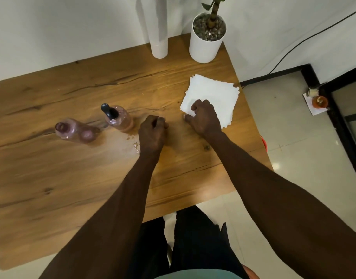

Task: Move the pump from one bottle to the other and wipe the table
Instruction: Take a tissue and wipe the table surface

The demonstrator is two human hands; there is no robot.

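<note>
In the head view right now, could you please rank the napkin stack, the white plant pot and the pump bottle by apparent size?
1. napkin stack
2. white plant pot, though it stands farther away, so this is unsure
3. pump bottle

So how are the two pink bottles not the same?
The right bottle has the black pump on top; the left bottle has an open mouth with no pump. The right bottle looks part full of pinkish liquid; the left bottle looks nearly empty. Both are clear, pinkish, and stand on the wooden table.
</note>
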